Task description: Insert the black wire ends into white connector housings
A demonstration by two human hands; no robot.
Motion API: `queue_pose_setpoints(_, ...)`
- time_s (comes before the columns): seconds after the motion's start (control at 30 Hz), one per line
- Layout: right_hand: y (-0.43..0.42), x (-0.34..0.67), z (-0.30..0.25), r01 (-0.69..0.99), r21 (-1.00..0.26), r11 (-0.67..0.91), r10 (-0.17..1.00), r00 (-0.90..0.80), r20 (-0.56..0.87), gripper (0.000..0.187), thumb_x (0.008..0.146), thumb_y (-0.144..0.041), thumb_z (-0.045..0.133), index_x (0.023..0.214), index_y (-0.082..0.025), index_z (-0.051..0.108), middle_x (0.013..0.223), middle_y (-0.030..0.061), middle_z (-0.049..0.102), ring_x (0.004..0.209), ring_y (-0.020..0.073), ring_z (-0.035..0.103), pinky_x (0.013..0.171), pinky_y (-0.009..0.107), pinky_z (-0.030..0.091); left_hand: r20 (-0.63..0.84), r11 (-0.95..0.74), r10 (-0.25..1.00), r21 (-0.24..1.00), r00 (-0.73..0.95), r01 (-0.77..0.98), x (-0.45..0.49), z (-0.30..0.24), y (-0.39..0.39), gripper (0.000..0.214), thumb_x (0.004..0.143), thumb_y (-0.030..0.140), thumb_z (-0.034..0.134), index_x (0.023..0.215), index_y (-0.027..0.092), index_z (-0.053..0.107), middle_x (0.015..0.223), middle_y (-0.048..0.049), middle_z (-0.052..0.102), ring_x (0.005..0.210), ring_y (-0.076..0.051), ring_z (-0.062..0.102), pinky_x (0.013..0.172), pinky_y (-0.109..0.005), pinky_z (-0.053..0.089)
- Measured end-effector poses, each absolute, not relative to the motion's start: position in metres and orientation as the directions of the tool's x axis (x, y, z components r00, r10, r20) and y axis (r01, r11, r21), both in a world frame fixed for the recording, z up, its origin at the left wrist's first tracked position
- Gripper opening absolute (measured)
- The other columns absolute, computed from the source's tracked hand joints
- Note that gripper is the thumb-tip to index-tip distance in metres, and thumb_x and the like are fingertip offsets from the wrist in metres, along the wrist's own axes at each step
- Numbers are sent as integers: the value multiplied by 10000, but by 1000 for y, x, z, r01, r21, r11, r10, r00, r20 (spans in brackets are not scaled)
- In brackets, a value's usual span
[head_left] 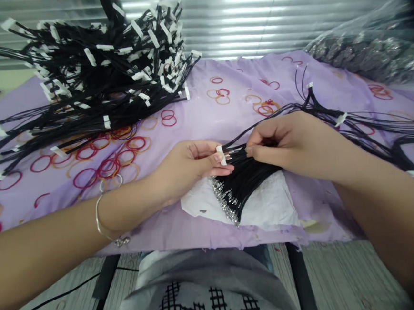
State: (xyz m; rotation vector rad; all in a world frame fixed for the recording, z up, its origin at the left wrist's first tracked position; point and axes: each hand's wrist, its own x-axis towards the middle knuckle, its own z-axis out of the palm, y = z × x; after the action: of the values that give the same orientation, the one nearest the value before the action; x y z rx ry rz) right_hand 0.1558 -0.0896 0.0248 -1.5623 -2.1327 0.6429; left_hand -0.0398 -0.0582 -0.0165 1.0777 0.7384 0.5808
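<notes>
My left hand (200, 165) pinches a small white plastic connector (221, 155) between thumb and fingers. Facing it from the right, my right hand (277, 142) is closed on thin black wires, whose bare metal terminals point left at the connector; whether any terminal sits inside it I cannot tell. Beneath both hands a fanned bundle of black wires (246, 178) lies with its silvery crimped terminals (225, 199) at the lower left. Under that bundle is a white cloth or paper sheet (271, 202).
A big heap of black cables with white connectors (102, 63) stands at the back left. More black wires (365, 118) stretch off to the right. A clear plastic bag of metallic parts (374, 51) sits at the back right. The tablecloth (190, 123) is purple with printed rings.
</notes>
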Motion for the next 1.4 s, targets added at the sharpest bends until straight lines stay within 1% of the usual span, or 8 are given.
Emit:
queue_pose_setpoints(0.3,-90,156,24,759,-597,260,956,-291,46,100,706,-163,534,618,-153,579,529,-35,496,485,57,390,459,210,286,-244,374,733,925,635,-76,-40,-16,-59,68,779,174,626,806,120,659,794,-18,669,756,-90,648,773,-204,510)
queue_pose_setpoints(0.43,-91,156,25,755,-600,262,953,-301,37,94,700,-162,533,620,-157,581,539,-36,507,494,59,401,460,206,296,-246,376,734,923,634,-78,-40,-15,-59,78,781,179,626,816,119,660,801,-21,669,759,-90,649,781,-208,513)
queue_pose_setpoints(0.57,-91,156,25,764,-588,265,956,-288,57,101,705,-150,532,616,-151,580,544,-31,510,498,59,406,464,209,301,-247,373,735,925,632,-72,-40,-17,-58,99,782,173,623,853,116,660,829,-30,674,751,-88,649,771,-204,515)
queue_pose_setpoints(0.73,-90,157,24,767,-577,280,954,-289,78,92,700,-144,538,625,-150,592,546,-34,516,495,57,417,460,208,307,-239,367,735,927,634,-75,-40,-18,-58,101,775,189,633,830,106,652,812,-30,668,762,-101,652,779,-219,516)
queue_pose_setpoints(0.97,-91,158,22,744,-587,318,939,-331,90,86,695,-129,539,632,-152,593,567,-36,529,513,58,432,475,207,324,-238,377,729,922,641,-86,-39,-17,-57,78,789,154,608,817,91,642,791,-30,662,755,-105,655,769,-219,517)
queue_pose_setpoints(1.23,-90,157,20,772,-510,379,925,-328,192,93,684,-104,548,632,-163,597,592,-37,540,533,60,467,490,212,336,-259,414,728,904,635,-105,-39,-16,-57,45,782,121,604,785,91,637,746,-16,655,728,-107,657,771,-235,521)
queue_pose_setpoints(1.4,-90,159,21,769,-514,379,925,-334,181,79,692,-116,558,652,-166,605,595,-38,544,531,60,467,500,216,334,-273,418,733,903,624,-97,-38,-15,-57,52,787,101,588,777,87,637,743,-21,658,710,-103,656,760,-229,525)
